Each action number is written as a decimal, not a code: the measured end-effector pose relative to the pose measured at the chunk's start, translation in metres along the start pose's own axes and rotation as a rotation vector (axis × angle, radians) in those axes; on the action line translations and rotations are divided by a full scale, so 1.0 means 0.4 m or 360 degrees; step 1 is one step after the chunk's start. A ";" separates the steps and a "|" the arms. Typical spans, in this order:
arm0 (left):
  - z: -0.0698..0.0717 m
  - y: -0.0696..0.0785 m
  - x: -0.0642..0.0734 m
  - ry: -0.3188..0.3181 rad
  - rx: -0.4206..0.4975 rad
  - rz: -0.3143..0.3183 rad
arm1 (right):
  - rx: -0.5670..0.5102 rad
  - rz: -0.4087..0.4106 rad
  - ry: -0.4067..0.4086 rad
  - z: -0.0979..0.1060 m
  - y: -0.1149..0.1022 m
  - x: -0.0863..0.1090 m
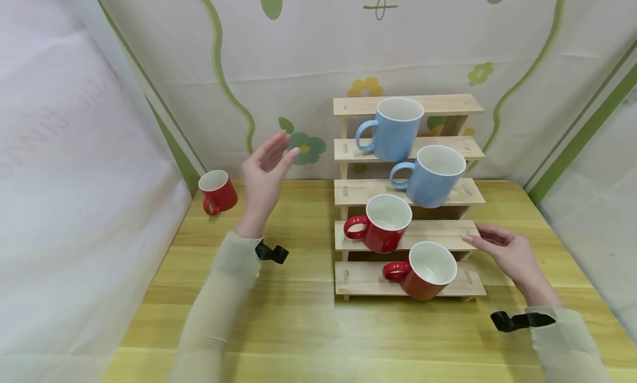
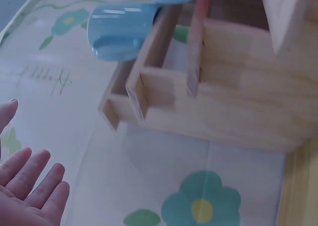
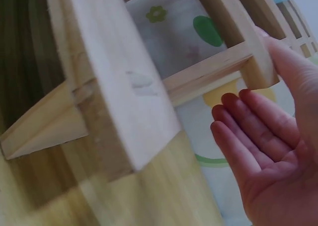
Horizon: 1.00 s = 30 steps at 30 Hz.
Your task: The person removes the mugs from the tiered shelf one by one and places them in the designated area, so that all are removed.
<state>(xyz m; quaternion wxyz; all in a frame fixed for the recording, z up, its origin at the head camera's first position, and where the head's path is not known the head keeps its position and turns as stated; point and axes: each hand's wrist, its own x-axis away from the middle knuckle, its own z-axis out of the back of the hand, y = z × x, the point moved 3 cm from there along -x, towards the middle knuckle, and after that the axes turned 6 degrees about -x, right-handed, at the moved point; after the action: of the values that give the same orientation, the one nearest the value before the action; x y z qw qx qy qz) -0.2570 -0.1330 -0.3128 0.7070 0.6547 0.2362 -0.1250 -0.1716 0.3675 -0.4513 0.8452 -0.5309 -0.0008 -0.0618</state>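
Observation:
My left hand (image 1: 264,178) is raised over the table's left part, fingers extended and thumb apart, holding nothing. Beyond it, a red mug (image 1: 223,194) stands near the table's back left corner. My right hand (image 1: 512,258) grips the right end of a step on the stepped wooden rack (image 1: 358,279), thumb on the front edge and fingers behind. In the right wrist view, the fingers (image 3: 258,131) are fairly straight, fingertips right at the board's end. Two blue mugs (image 1: 398,131) sit on upper steps; a red mug (image 1: 382,234) and a lower red mug (image 1: 423,281) sit below them.
The wooden table (image 1: 298,328) bears the rack right of centre. A white fabric backdrop (image 1: 298,51) with flowers and green vines rises behind it, and more white fabric hangs at both sides. Each wrist wears a black strap (image 1: 271,253).

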 end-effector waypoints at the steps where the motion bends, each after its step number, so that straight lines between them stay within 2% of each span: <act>1: -0.014 0.008 -0.002 -0.0027 0.0012 -0.0005 | 0.0014 -0.0010 -0.0004 0.002 0.000 0.000; 8: -0.103 0.057 -0.010 -0.0210 0.0075 -0.0052 | 0.0054 -0.0029 -0.0007 0.008 -0.001 0.001; 10: -0.125 0.064 -0.013 -0.0254 0.0076 -0.0071 | 0.0042 -0.0013 0.0005 0.007 -0.002 0.001; 14: -0.167 0.070 -0.021 -0.0331 0.0085 -0.0046 | 0.0015 0.0021 0.0023 0.002 -0.005 0.000; 17: -0.196 0.069 -0.031 -0.0387 0.0078 -0.0007 | 0.0005 0.0035 0.0033 0.000 -0.006 0.002; 23: -0.243 0.054 -0.058 -0.0491 -0.0040 0.0071 | -0.0017 0.0064 0.0036 -0.003 -0.009 0.007; 26: -0.260 0.040 -0.070 -0.0517 -0.0059 0.0149 | -0.0019 0.0068 0.0034 -0.005 -0.009 0.007; 30: -0.280 0.031 -0.084 -0.0529 -0.0051 0.0201 | -0.0014 0.0068 0.0044 -0.006 -0.008 0.004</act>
<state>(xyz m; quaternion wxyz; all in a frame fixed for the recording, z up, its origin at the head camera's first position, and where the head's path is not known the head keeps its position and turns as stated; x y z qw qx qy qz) -0.2987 -0.0257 -0.2889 0.7532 0.6272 0.0764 -0.1830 -0.1706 0.3640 -0.4495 0.8439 -0.5336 0.0225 -0.0510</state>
